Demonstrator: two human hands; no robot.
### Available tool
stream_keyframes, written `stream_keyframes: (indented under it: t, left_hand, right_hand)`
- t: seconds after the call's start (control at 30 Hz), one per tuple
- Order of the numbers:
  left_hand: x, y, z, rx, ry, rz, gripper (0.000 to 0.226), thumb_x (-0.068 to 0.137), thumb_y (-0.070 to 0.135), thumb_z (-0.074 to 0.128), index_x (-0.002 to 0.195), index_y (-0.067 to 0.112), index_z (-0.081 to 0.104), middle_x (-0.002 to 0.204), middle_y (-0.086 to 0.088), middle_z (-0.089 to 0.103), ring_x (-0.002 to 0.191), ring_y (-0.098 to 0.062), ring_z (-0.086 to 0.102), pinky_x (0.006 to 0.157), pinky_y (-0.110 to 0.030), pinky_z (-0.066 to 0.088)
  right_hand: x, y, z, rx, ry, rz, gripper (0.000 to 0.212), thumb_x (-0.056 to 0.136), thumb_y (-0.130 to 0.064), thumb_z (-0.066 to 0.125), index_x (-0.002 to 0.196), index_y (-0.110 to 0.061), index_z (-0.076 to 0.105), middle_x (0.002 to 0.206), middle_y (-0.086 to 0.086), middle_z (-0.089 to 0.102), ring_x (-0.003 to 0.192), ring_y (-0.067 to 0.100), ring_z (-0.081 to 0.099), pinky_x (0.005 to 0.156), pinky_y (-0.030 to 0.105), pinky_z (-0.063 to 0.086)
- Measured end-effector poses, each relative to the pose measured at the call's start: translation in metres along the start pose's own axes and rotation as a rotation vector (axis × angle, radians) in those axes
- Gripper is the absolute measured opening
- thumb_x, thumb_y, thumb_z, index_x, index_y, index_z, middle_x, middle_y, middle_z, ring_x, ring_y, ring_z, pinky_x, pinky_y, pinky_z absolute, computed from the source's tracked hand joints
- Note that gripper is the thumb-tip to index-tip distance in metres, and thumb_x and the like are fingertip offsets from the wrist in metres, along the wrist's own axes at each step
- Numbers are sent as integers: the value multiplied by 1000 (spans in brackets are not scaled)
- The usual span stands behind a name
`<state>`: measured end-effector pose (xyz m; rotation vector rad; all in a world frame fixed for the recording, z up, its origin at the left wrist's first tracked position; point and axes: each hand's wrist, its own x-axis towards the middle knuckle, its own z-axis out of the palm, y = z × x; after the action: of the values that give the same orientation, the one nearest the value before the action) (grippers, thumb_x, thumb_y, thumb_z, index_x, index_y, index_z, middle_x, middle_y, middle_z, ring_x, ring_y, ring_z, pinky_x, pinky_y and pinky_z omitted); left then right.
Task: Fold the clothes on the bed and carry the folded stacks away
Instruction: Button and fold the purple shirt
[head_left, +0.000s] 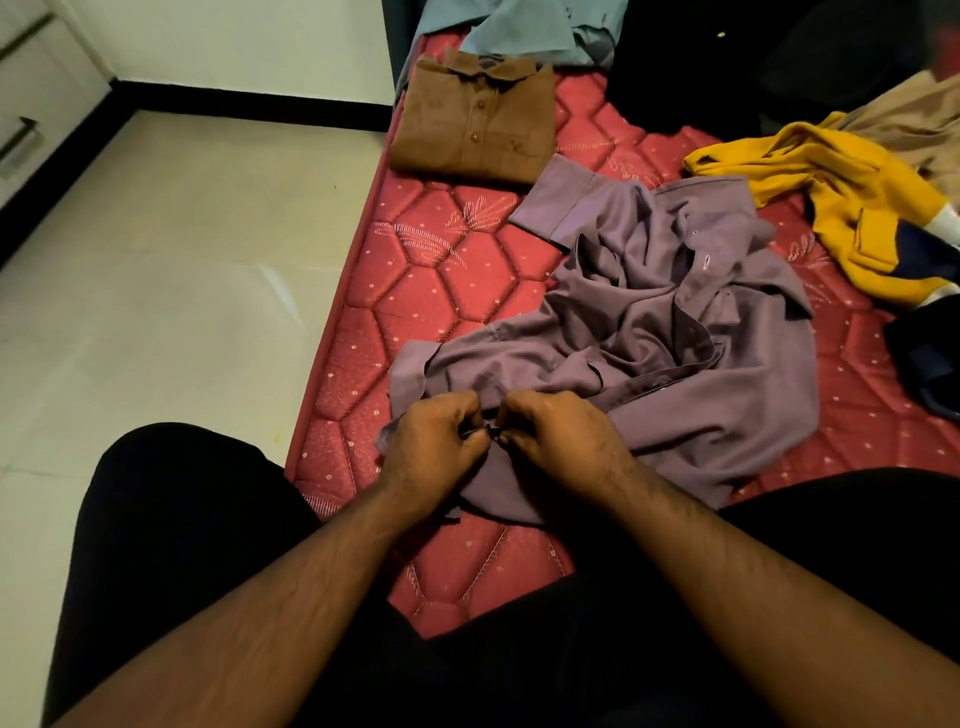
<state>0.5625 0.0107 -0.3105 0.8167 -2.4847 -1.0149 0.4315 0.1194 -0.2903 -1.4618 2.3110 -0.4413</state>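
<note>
Both forearms reach in from six o'clock; the left hand (434, 441) and right hand (558, 441) sit knuckle to knuckle, fingers curled, pinching the near edge of a crumpled purple shirt (649, 332) on the red mattress (441, 291). At twelve o'clock lies a folded brown shirt (472, 122); at two o'clock, a yellow garment (852, 202).

A: Any writing to log? Labels, brands, numbers?

B: None legible. The brown shirt (470, 122), well beyond the hands, shows a small dark tag inside its collar, too small to read. Mattress (441, 291) carries stitched pattern only, no lettering.
</note>
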Motion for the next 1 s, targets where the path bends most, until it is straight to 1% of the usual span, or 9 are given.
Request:
stream_keyframes:
  t: [0.17,0.27,0.37,0.47,0.57,0.67,0.77,0.9,1.0]
  left_hand:
    - [2,-16,-11,128,-19,-12,13,74,6,64,70,13,54,71,0,59,69,-21,56,63,-37,48]
    - [0,-25,-16,196,-30,18,15,78,10,64,88,20,69,91,2,69,84,-22,65,72,-34,54]
    - [-3,-29,-16,303,14,126,16,76,12,69,87,23,74,89,4,70,75,-22,68,58,-30,53]
    - [-8,-29,-16,372,-89,194,15,77,9,70,85,21,72,94,5,70,77,-22,68,54,-31,54]
    - [-16,-29,-17,391,-116,165,12,78,8,67,79,18,61,80,5,66,75,-22,65,53,-33,53]
    - [-14,-19,-20,358,-123,50,4,80,16,60,83,19,59,91,5,64,87,-21,63,65,-33,52]
    - [-6,-5,-17,432,-125,-2,32,78,39,45,89,17,66,99,-1,62,93,-26,58,78,-39,52]
    - [16,21,-7,169,64,208,23,82,25,50,83,11,68,82,-6,68,79,-24,61,74,-35,50]
    - [35,32,9,-132,-43,55,10,83,13,63,83,12,73,81,0,71,75,-10,60,74,-28,46]
  right_hand:
    - [-2,16,-15,27,0,55,23,87,-37,63,93,-23,45,97,8,65,92,32,60,73,37,45]
    - [-3,19,-16,-27,-3,50,20,88,-35,63,95,-23,49,100,7,65,96,32,59,74,36,43]
    - [-4,16,-15,-91,4,62,16,89,-33,60,101,-22,58,106,5,67,100,31,61,77,35,45]
    - [-6,15,-16,-132,-1,65,17,89,-31,56,104,-24,62,109,2,67,103,29,61,80,34,46]
    - [-8,13,-17,-164,8,43,17,89,-29,55,102,-25,65,110,0,67,102,26,61,80,33,46]
    - [-9,10,-18,-152,51,34,11,89,-27,56,97,-24,64,108,-1,66,100,26,60,77,33,43]
    - [-8,13,-20,-96,88,26,7,86,-20,61,90,-21,66,101,3,68,96,29,61,74,34,43]
    - [-5,17,-25,37,142,7,6,79,-13,69,85,-15,71,89,9,70,84,28,63,70,35,47]
    - [-7,23,-29,193,131,4,3,79,-13,73,81,-13,74,77,1,71,71,11,62,67,26,46]
